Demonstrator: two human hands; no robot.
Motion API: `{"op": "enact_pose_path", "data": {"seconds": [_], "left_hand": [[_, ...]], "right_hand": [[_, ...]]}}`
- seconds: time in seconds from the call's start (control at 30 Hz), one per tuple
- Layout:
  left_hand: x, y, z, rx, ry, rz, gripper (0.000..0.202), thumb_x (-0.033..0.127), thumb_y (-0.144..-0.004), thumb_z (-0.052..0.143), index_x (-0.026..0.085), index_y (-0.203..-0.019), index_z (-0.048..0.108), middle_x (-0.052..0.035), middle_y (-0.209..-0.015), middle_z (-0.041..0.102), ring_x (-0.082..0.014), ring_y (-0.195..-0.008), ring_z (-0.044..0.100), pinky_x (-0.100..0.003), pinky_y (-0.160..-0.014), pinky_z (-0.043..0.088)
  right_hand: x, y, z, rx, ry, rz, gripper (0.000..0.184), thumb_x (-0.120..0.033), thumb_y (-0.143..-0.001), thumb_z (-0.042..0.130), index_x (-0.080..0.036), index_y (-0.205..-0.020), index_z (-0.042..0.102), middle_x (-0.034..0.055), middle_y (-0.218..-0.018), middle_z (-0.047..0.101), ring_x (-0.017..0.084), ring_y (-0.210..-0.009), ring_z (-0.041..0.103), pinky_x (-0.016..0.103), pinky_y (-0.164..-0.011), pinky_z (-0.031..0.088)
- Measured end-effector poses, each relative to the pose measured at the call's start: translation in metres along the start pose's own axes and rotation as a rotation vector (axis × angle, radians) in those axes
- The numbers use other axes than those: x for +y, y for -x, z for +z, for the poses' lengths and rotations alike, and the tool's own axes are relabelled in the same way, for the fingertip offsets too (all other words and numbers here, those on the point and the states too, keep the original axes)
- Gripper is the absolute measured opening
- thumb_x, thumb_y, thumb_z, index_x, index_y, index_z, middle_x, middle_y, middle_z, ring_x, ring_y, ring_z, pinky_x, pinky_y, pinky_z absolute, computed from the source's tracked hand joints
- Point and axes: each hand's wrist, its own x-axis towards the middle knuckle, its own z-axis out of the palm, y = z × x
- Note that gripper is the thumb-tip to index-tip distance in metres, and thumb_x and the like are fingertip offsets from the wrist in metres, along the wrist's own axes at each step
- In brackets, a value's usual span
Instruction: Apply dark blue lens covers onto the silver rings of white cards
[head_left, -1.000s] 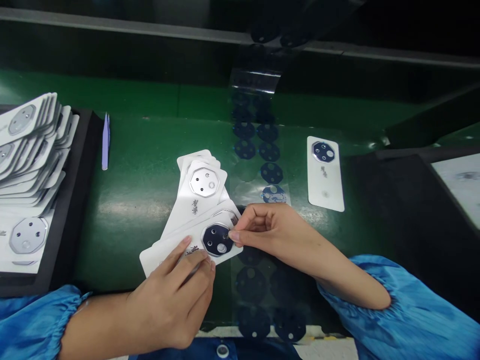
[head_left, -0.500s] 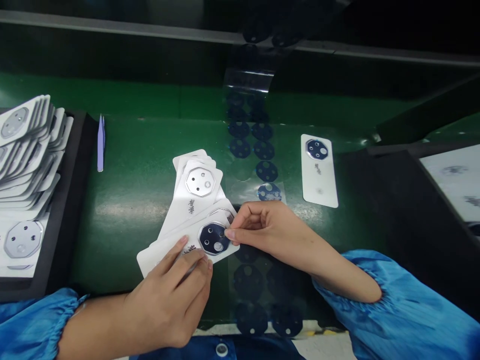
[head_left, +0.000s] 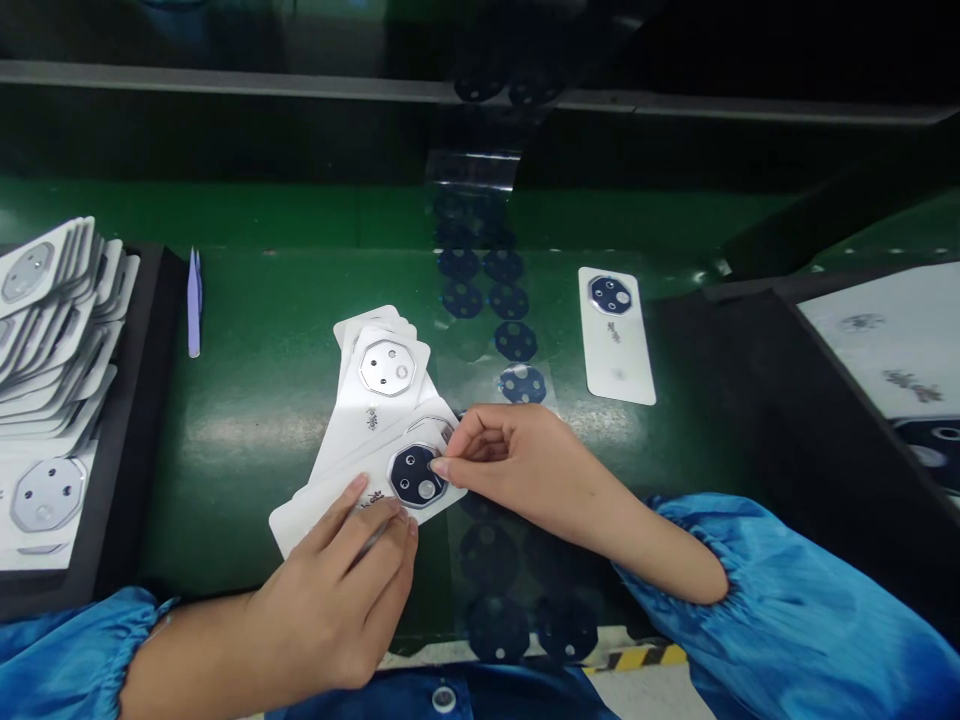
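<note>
A white phone back cover [head_left: 322, 508] with black lettering lies tilted on top of a small fanned pile of similar covers. A dark blue octagonal camera sticker [head_left: 412, 470] with round holes sits over its camera area. My left hand [head_left: 337, 590] is on the cover's lower part, fingers pressed on its face and near edge; its thumb is hard to make out. My right hand [head_left: 517, 460] is closed in a pinch, thumb tip and forefinger at the sticker's right edge. Beneath, another phone back cover [head_left: 375, 400] shows a pale octagonal camera area with dark holes.
A clear strip [head_left: 480, 385] carrying dark blue octagonal stickers runs across the green table [head_left: 247, 400]. Purple tweezers [head_left: 194, 305] lie left, beside a black tray [head_left: 139, 400] of stacked covers. A single cover [head_left: 616, 350] with a dark sticker lies right, near another black tray [head_left: 757, 370].
The view has shifted slightly, so most things appear a little further left. Both hands keep nearly the same places on the cover and sticker.
</note>
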Motion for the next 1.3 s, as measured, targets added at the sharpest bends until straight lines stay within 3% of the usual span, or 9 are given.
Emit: {"op": "enact_pose_path", "data": {"seconds": [0.2,0.3,0.4,0.57,0.73,0.87,1.0,1.13,1.3], "left_hand": [[-0.001,-0.003,-0.002,-0.024,-0.013,0.006,0.029,0.0,-0.088,0.051,-0.004,-0.111,0.068,-0.0216,-0.107,0.065,-0.0369,-0.105,0.062,-0.064,-0.096,0.055],[-0.002,-0.004,-0.003,-0.037,-0.016,0.008,0.03,-0.001,-0.086,0.051,-0.005,-0.111,0.068,-0.0217,-0.107,0.065,-0.0369,-0.105,0.062,-0.064,-0.095,0.056],[-0.002,-0.004,-0.004,-0.038,-0.026,0.022,0.028,-0.002,-0.086,0.053,-0.005,-0.11,0.068,-0.0219,-0.107,0.065,-0.0373,-0.105,0.062,-0.064,-0.094,0.056],[-0.002,-0.004,-0.003,-0.047,-0.064,0.034,0.022,0.0,-0.089,0.056,-0.001,-0.106,0.069,-0.0199,-0.104,0.066,-0.0356,-0.103,0.062,-0.062,-0.093,0.056],[0.001,-0.007,-0.001,-0.05,-0.129,0.022,0.019,0.003,-0.092,0.056,-0.001,-0.103,0.07,-0.0181,-0.104,0.067,-0.0334,-0.102,0.064,-0.06,-0.099,0.052],[0.009,-0.008,-0.007,0.044,-0.222,0.031,0.017,0.005,-0.091,0.058,0.001,-0.101,0.071,-0.0162,-0.104,0.069,-0.0336,-0.104,0.064,-0.062,-0.108,0.04],[0.016,-0.009,-0.011,0.017,-0.123,0.314,0.025,0.015,-0.09,0.063,0.005,-0.111,0.071,-0.0159,-0.115,0.067,-0.0331,-0.108,0.064,-0.052,-0.104,0.046],[0.019,-0.011,-0.007,-0.133,-0.054,0.474,0.034,0.027,-0.09,0.071,0.005,-0.116,0.07,-0.0176,-0.12,0.065,-0.032,-0.108,0.064,-0.045,-0.093,0.056],[0.027,-0.004,-0.005,-0.145,-0.177,0.417,0.031,0.028,-0.088,0.069,0.005,-0.11,0.07,-0.018,-0.116,0.065,-0.036,-0.109,0.064,-0.047,-0.093,0.057]], "right_hand": [[0.008,0.007,0.014,0.113,0.442,-0.404,0.027,-0.005,-0.084,0.082,-0.016,-0.082,0.057,-0.0059,-0.071,0.057,0.011,-0.061,0.055,0.023,-0.054,0.039],[0.014,0.006,0.015,0.21,0.796,-0.569,0.037,-0.026,-0.084,0.089,-0.015,-0.085,0.055,-0.0008,-0.077,0.054,0.016,-0.064,0.05,0.028,-0.05,0.029],[0.017,0.001,0.01,0.23,1.007,-0.57,0.046,-0.048,-0.085,0.086,-0.015,-0.082,0.053,0.0023,-0.08,0.053,0.02,-0.072,0.05,0.03,-0.053,0.027],[0.014,-0.011,0.001,0.085,0.985,-0.554,0.033,-0.038,-0.102,0.069,-0.016,-0.083,0.053,0.0002,-0.077,0.054,0.019,-0.075,0.048,0.03,-0.059,0.03],[0.006,-0.016,-0.018,-0.022,0.738,-0.575,0.026,-0.023,-0.101,0.071,-0.014,-0.081,0.058,-0.002,-0.073,0.053,0.015,-0.07,0.05,0.028,-0.061,0.033],[-0.008,-0.008,-0.041,-0.404,0.401,-0.682,0.016,-0.016,-0.089,0.084,-0.014,-0.09,0.067,-0.0058,-0.071,0.055,0.012,-0.068,0.054,0.023,-0.064,0.04],[-0.013,0.004,-0.041,-0.772,0.441,-0.782,0.029,-0.009,-0.083,0.087,-0.014,-0.107,0.072,0.0049,-0.115,0.064,0.02,-0.109,0.057,0.028,-0.095,0.044],[-0.003,0.008,-0.03,-0.674,0.628,-0.812,0.044,-0.015,-0.075,0.094,-0.019,-0.114,0.075,0.0083,-0.133,0.053,0.028,-0.123,0.045,0.037,-0.103,0.04],[0.012,0.012,-0.025,-0.51,0.615,-0.848,0.04,-0.024,-0.082,0.091,-0.021,-0.117,0.074,0.0057,-0.123,0.056,0.022,-0.113,0.049,0.031,-0.097,0.042]]}}
